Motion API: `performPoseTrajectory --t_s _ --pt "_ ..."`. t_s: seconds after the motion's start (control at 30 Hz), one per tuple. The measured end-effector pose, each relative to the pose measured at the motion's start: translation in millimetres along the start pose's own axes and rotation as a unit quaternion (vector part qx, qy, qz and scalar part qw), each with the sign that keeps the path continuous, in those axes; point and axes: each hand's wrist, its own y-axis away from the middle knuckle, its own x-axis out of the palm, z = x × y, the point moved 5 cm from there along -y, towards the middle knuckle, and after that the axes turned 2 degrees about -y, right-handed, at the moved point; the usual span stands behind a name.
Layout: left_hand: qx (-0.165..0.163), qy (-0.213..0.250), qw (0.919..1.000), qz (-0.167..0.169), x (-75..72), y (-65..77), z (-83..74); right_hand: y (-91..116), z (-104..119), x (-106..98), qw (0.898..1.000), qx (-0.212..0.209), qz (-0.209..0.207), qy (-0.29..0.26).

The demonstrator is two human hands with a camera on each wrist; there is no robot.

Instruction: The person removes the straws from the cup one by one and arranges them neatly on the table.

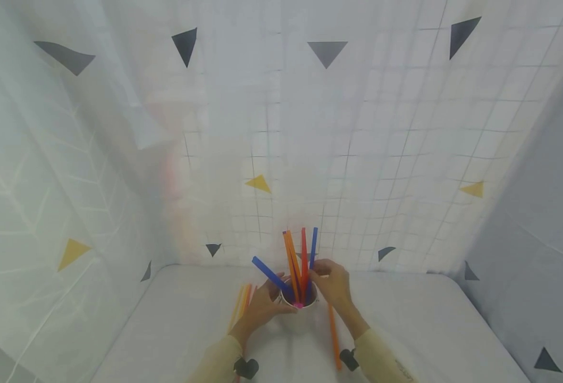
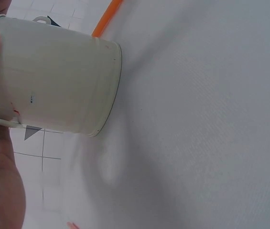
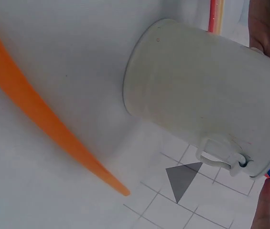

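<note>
Bucket (image 3: 201, 86), pale and handled: standing upright on the light table (image 1: 420, 319), roughly midway across, in front of a patterned cloth (image 1: 381, 138). Gripping it at the rim from its left with the left hand (image 1: 262, 307), laying the thumb on the near face and curving the fingers round toward the far side. Reaching in from the right with the right hand (image 1: 336, 284), pinching, by the look of it, the upright blue strip (image 1: 313, 247) just above the rim (hard to tell how firmly). Rising almost straight along its long axis, with the lower end inside the bucket and the top well above the fingertips; lying nearer the right hand than the left. Sharing the mouth with a second blue strip (image 1: 268, 273), leaning toward the left hand, and, between the blues, with a red strip (image 1: 304, 255) and orange strips (image 1: 289, 252). Having a loose orange strip (image 1: 335, 340) to the right on the table, several yellow-to-red strips (image 1: 240, 306) to the left. Showing, smallest, a pink bit (image 1: 298, 306) by the near rim.
</note>
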Motion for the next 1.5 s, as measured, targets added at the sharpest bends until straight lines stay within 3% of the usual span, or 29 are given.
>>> performPoseTrajectory --t_s 0.3,0.43,0.6,0.77,0.93,1.07,1.27,1.5 --pt "0.02 0.007 0.9998 0.0 -0.1 -1.2 4.9 -4.9 18.6 -21.8 0.997 -0.041 -0.042 -0.051" --pt "0.034 0.014 0.9993 -0.001 -0.1 -1.7 6.4 -9.0 24.4 -31.9 0.996 -0.037 -0.053 -0.067" --pt "0.021 0.007 0.9997 -0.001 0.5 -2.2 8.0 -13.9 33.3 -46.4 0.996 -0.013 -0.056 -0.07" --pt "0.001 0.001 1.0 -0.003 -0.5 -0.3 3.7 -16.2 46.5 -63.2 0.993 -0.014 -0.05 -0.108" --pt "0.001 -0.005 1.0 0.0 -1.5 1.2 0.6 -20.6 37.3 -73.4 0.986 0.034 -0.027 -0.158" --pt "0.001 -0.002 1.0 0.003 -0.6 -0.1 2.6 -24.1 20.3 -79.1 0.982 0.042 -0.03 -0.183" --pt "-0.005 0.0 1.0 0.003 0.6 -0.1 2.8 -25.6 6.7 -88.9 0.981 0.057 -0.019 -0.184" --pt "-0.001 -0.007 1.0 0.003 0.7 -0.4 0.6 -21.2 -13.7 -87.2 0.978 0.104 0.029 -0.179"
